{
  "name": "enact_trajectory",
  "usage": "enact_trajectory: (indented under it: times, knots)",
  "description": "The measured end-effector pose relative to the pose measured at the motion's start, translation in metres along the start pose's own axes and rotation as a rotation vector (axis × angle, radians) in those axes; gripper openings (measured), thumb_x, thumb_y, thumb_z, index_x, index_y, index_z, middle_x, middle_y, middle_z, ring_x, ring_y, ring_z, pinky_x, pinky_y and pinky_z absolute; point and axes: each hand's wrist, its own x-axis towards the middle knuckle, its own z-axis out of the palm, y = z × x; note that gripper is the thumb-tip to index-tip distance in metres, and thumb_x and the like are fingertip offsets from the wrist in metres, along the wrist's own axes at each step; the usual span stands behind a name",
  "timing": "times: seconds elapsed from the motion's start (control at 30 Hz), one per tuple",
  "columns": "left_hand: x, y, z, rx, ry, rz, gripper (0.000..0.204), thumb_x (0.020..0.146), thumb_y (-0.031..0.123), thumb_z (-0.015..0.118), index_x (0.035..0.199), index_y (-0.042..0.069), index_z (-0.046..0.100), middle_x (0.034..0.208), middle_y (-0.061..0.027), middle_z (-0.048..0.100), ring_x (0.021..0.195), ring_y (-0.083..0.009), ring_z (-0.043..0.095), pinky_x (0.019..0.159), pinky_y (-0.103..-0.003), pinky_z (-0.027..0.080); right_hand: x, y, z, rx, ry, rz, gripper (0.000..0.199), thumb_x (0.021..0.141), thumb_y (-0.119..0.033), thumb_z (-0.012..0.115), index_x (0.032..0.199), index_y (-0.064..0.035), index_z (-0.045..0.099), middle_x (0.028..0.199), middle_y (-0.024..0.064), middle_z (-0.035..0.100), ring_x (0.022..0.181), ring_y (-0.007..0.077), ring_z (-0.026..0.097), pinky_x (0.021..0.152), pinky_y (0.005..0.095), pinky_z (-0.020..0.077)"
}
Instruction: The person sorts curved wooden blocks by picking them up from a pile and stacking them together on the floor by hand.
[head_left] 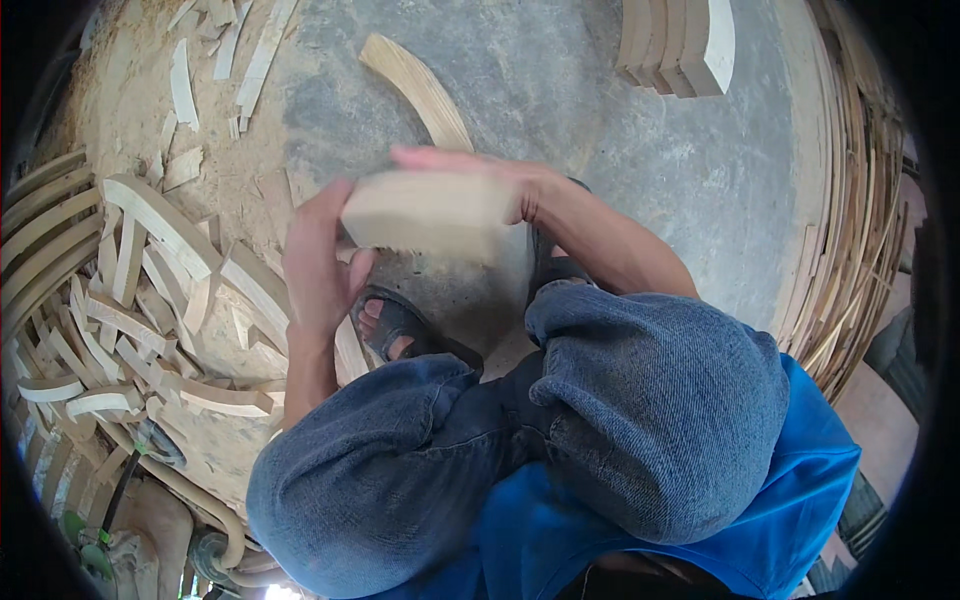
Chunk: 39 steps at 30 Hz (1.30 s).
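A pale wooden block (430, 212), blurred by motion, is held between both hands above the concrete floor. My left hand (318, 262) grips its left end with the fingers wrapped under it. My right hand (500, 175) closes over its top and right end. Below the block are my feet in dark sandals (400, 328) and my knees in blue jeans (650, 400). A curved wooden strip (418, 90) lies on the floor just beyond the hands.
A heap of curved wood offcuts (150, 300) and sawdust covers the floor at left. Stacked curved wooden pieces (680, 45) stand at upper right. Thin bent wood strips (850, 220) pile along the right edge. Grey concrete floor (620, 170) lies ahead.
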Motion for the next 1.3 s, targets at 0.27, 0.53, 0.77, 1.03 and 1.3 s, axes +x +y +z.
enact_trajectory:
  times: [0.27, 0.53, 0.77, 1.03, 1.3]
  knots:
    - [0.003, 0.002, 0.013, -0.395, 0.089, -0.365, 0.047, 0.078, 0.004, 0.072, 0.123, 0.002, 0.057, 0.109, -0.0122, 0.065, 0.098, -0.02, 0.064, 0.086, -0.031, 0.05, 0.004, 0.028, -0.016, -0.195, 0.312, -0.265, 0.047, 0.101, -0.04, 0.041, 0.119, -0.0007, 0.059, 0.106, 0.0099, 0.067, 0.088, 0.0179, 0.064, 0.077, 0.0347, 0.0513]
    - [0.071, 0.009, -0.021, 0.177, -0.25, 0.319, 0.052, 0.066, -0.001, 0.067, 0.117, 0.009, 0.06, 0.115, -0.0093, 0.059, 0.112, -0.0296, 0.055, 0.103, -0.041, 0.041, -0.017, 0.03, -0.03, -0.056, 0.282, -0.054, 0.038, 0.099, -0.034, 0.049, 0.112, -0.0018, 0.065, 0.103, 0.0061, 0.065, 0.094, 0.0166, 0.061, 0.082, 0.0319, 0.0488]
    - [0.168, 0.005, 0.012, 0.424, -0.355, 0.744, 0.045, 0.074, -0.001, 0.06, 0.117, 0.011, 0.06, 0.117, -0.006, 0.059, 0.12, -0.0246, 0.051, 0.109, -0.043, 0.035, -0.021, 0.041, -0.033, -0.533, 0.787, -0.299, 0.057, 0.091, -0.045, 0.06, 0.12, 0.004, 0.057, 0.113, 0.0177, 0.062, 0.105, 0.0256, 0.058, 0.094, 0.0355, 0.0436]
    - [0.214, -0.041, 0.055, 0.638, -0.406, 0.638, 0.045, 0.075, -0.001, 0.063, 0.118, 0.013, 0.055, 0.117, -0.0037, 0.06, 0.118, -0.0224, 0.052, 0.1, -0.039, 0.038, 0.021, 0.065, -0.021, -0.923, 1.091, -0.217, 0.082, 0.069, -0.029, 0.076, 0.132, 0.0089, 0.038, 0.118, 0.0326, 0.053, 0.11, 0.0467, 0.053, 0.095, 0.0484, 0.0437]
    - [0.223, -0.041, 0.056, 0.665, -0.485, 0.551, 0.035, 0.07, 0.01, 0.074, 0.101, 0.011, 0.059, 0.098, -0.0049, 0.066, 0.104, -0.0213, 0.061, 0.092, -0.034, 0.039, 0.002, 0.056, -0.043, -0.722, 1.051, -0.206, 0.071, 0.071, -0.02, 0.064, 0.134, 0.0028, 0.039, 0.108, 0.0323, 0.06, 0.1, 0.0478, 0.061, 0.086, 0.0496, 0.0491]
